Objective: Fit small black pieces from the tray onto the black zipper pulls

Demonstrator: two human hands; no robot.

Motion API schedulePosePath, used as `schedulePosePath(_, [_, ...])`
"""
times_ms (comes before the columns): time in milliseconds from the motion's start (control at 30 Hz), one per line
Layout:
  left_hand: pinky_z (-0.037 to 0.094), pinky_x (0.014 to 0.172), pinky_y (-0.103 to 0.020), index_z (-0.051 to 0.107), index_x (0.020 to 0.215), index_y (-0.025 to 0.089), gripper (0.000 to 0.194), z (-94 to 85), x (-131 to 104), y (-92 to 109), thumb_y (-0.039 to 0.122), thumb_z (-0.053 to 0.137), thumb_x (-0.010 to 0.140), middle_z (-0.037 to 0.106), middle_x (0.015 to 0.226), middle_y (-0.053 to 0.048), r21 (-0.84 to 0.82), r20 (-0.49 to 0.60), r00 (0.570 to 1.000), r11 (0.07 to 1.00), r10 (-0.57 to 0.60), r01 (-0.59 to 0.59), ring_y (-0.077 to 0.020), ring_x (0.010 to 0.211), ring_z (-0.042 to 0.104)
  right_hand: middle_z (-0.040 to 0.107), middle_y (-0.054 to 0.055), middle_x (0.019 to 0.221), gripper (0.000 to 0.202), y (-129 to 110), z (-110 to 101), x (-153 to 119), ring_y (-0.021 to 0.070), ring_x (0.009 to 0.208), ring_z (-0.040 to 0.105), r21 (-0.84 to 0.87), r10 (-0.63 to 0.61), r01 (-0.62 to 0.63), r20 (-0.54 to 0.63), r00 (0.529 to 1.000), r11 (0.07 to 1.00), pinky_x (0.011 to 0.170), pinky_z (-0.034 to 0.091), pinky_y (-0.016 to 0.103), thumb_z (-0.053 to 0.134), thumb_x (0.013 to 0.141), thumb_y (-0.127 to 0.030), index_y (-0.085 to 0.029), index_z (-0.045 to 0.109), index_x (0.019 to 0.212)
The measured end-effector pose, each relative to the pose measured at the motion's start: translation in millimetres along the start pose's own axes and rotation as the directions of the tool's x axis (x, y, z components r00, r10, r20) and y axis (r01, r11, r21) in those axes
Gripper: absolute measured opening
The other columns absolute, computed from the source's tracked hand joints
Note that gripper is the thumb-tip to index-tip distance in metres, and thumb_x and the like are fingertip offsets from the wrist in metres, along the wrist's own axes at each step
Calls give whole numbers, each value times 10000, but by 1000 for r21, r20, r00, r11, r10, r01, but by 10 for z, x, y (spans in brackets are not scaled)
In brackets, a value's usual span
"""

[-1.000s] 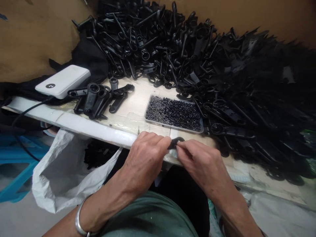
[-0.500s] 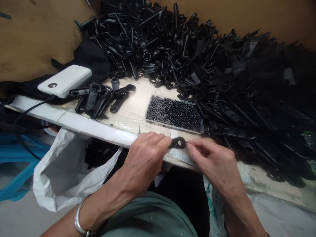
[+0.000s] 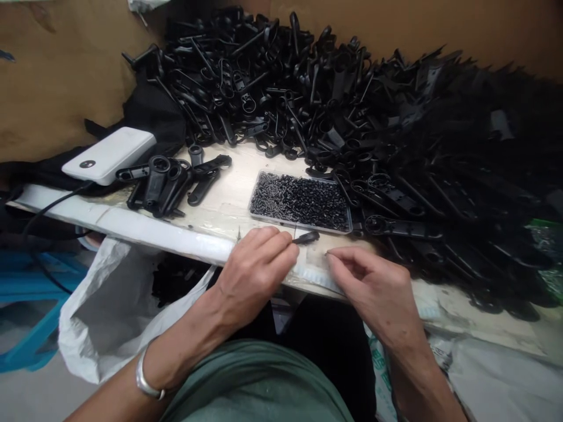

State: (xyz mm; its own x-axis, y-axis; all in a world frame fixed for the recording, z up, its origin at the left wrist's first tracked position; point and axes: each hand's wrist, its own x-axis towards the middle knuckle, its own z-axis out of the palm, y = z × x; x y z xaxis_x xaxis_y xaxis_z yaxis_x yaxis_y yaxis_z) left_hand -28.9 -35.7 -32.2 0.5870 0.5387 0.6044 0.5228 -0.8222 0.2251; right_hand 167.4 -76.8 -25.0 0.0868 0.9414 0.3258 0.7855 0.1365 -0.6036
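Observation:
My left hand (image 3: pixel 259 272) is closed around a black plastic arm (image 3: pixel 307 238), whose rounded end pokes out past the fingertips and is seen nearly edge-on. To the right of it, a short gap away, my right hand (image 3: pixel 376 287) pinches thumb against forefinger. A tiny dark tip (image 3: pixel 326 254) shows at that pinch, too small to name. Just beyond both hands lies a shallow clear tray (image 3: pixel 303 225) filled with small black pieces (image 3: pixel 303 199).
A big heap of black plastic arms (image 3: pixel 272 82) covers the back and right of the table. Several similar arms (image 3: pixel 162 181) lie at left beside a white power bank (image 3: pixel 109 155) with a cable. Below the table edge hangs an open white sack (image 3: pixel 92 316) with black parts inside.
My left hand has turned the black plastic arm from its ring face to nearly edge-on. My right fingertips have come away from its end. The whole view has shifted slightly.

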Motion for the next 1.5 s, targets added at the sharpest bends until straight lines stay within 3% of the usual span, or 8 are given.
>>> schedulePosePath(233, [436, 791, -381, 642, 928, 145, 247, -162, 34, -74, 21, 443, 850, 673, 940, -83, 154, 155, 951, 958, -267, 243, -222, 887, 562, 718, 2, 703, 71, 27, -4, -13, 117, 594, 652, 40, 35, -35, -4, 999, 999, 584, 502, 205, 646, 784, -180, -167, 713, 764])
schedulePosePath(667, [331, 867, -500, 574, 684, 164, 172, 189, 417, 191, 79, 533, 827, 530, 853, -68, 299, 272, 958, 954, -92, 6, -262, 882, 473, 707, -15, 664, 75, -16, -55, -35, 83, 539, 615, 145, 113, -110, -10, 994, 983, 545, 491, 161, 644, 771, -174, -173, 717, 755])
schedulePosePath(900, [346, 870, -507, 594, 754, 139, 153, 197, 394, 215, 51, 510, 847, 584, 958, -92, 227, 234, 966, 972, -110, 56, -263, 934, 505, 612, -49, 497, 75, -28, -105, -19, 58, 425, 537, 377, 356, -359, 80, 931, 854, 420, 434, 124, 672, 766, -239, -192, 730, 755])
schedulePosePath(1000, [405, 849, -405, 626, 820, 134, 159, 132, 382, 258, 60, 498, 879, 624, 1037, -90, -54, 122, 981, 986, -150, 158, -220, 957, 538, 594, -50, 473, 75, -15, -137, -25, 55, 424, 534, 439, 409, -418, 121, 905, 795, 418, 431, 116, 691, 762, -255, -191, 728, 748])
schedulePosePath(1067, [442, 786, -298, 643, 838, 144, 156, 68, 375, 294, 73, 512, 887, 661, 963, -50, -352, 141, 959, 893, -244, 279, -158, 883, 578, 594, -48, 476, 81, -7, -156, -42, 55, 428, 534, 484, 416, -428, 138, 899, 763, 419, 433, 118, 702, 759, -268, -191, 725, 750])
schedulePosePath(1133, [456, 708, -235, 658, 837, 156, 111, 14, 369, 325, 117, 562, 876, 678, 834, -7, -593, 257, 895, 672, -364, 443, -113, 763, 596, 595, -45, 483, 79, -7, -164, -65, 58, 433, 538, 517, 407, -424, 153, 901, 744, 428, 442, 124, 706, 761, -269, -191, 721, 751])
schedulePosePath(1300, [458, 621, -176, 671, 769, 135, 33, -20, 347, 344, 111, 691, 760, 658, 710, 16, -776, 502, 675, 64, -540, 628, -77, 654, 577, 609, -40, 504, 64, -51, -161, -111, 78, 433, 559, 509, 311, -333, 131, 941, 794, 425, 465, 152, 697, 778, -258, -199, 721, 784])
schedulePosePath(1500, [470, 627, -158, 677, 761, 131, 67, -33, 308, 324, 100, 722, 722, 660, 698, 15, -782, 563, 624, -107, -542, 614, -66, 649, 584, 633, -40, 548, 41, -148, -183, -116, 95, 452, 571, 335, 130, -136, 40, 991, 933, 473, 500, 199, 684, 785, -215, -228, 723, 779])
